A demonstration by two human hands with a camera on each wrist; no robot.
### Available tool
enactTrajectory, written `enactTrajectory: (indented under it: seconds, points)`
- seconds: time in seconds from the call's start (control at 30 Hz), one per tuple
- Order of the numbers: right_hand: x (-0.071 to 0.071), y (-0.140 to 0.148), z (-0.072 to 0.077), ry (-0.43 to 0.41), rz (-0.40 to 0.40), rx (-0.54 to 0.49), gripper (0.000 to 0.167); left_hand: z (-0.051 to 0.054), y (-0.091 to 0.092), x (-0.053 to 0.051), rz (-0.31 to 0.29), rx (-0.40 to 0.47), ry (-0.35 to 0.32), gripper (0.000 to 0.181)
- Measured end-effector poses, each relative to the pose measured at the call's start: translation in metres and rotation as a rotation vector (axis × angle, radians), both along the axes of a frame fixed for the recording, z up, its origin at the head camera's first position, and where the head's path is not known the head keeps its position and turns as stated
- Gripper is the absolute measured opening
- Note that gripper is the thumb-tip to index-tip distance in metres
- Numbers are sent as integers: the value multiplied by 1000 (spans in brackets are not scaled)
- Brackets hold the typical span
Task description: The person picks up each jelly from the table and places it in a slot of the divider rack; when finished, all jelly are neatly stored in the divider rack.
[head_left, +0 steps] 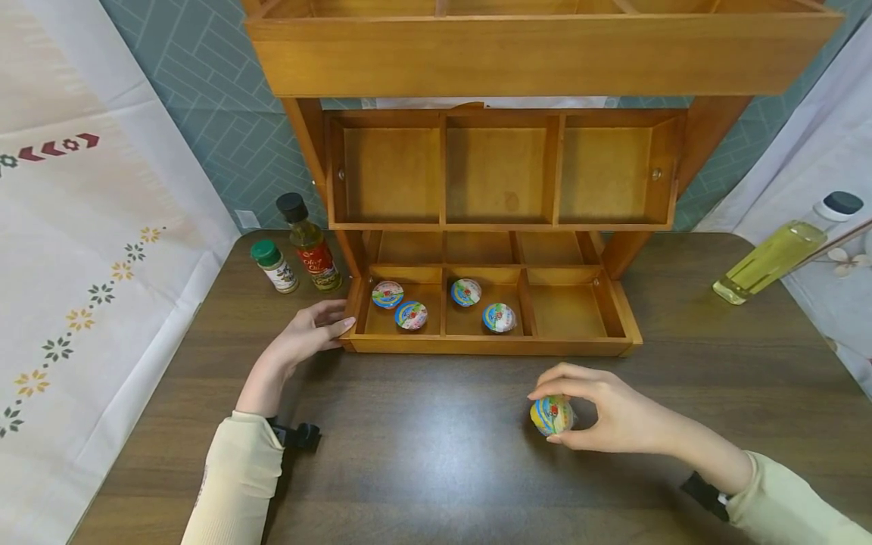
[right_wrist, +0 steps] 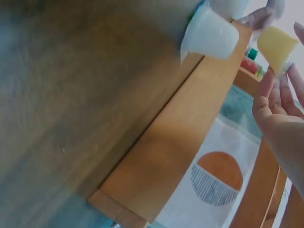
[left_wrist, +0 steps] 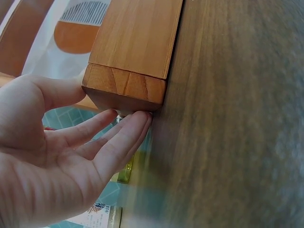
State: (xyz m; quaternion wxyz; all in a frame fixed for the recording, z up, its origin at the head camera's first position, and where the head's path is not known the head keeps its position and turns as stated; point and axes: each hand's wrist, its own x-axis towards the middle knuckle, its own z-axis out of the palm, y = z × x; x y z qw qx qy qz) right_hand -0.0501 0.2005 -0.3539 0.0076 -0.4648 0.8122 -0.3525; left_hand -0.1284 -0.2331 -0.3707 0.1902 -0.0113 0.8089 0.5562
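My right hand [head_left: 602, 412] pinches a small jelly cup [head_left: 550, 415] with a printed lid between thumb and fingers, over the table in front of the wooden rack [head_left: 490, 347]. In the right wrist view this cup [right_wrist: 276, 47] looks yellow. A white cup [right_wrist: 213, 35] also appears near the rack's front board there. My left hand [head_left: 309, 333] touches the left end of the rack's bottom tray, its fingers fairly straight in the left wrist view. Two jelly cups, one of them a lidded cup [head_left: 412, 315], sit in the left compartment. Two more, including another cup [head_left: 499, 318], occupy the middle one.
Left of the rack stand a green-capped seasoning jar [head_left: 275, 266] and an olive oil bottle [head_left: 313, 250]. At the right stands a tall oil bottle [head_left: 777, 257]. The rack's upper tray [head_left: 545, 57] overhangs the lower shelves. Patterned cloth [head_left: 82, 265] hangs at the left.
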Motion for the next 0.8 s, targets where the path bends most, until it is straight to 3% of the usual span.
enactTrajectory:
  seconds: [0.23, 0.53, 0.8]
  points:
    - [-19, 5, 13, 40, -56, -3, 58, -1, 1, -1, 8, 7, -5, 60]
    - [-45, 10, 20, 51, -124, 28, 52, 0, 1, -2, 3, -2, 1, 59]
    - [-69, 17, 18, -14, -218, 56, 44, -2, 1, -1, 3, -29, 45, 58]
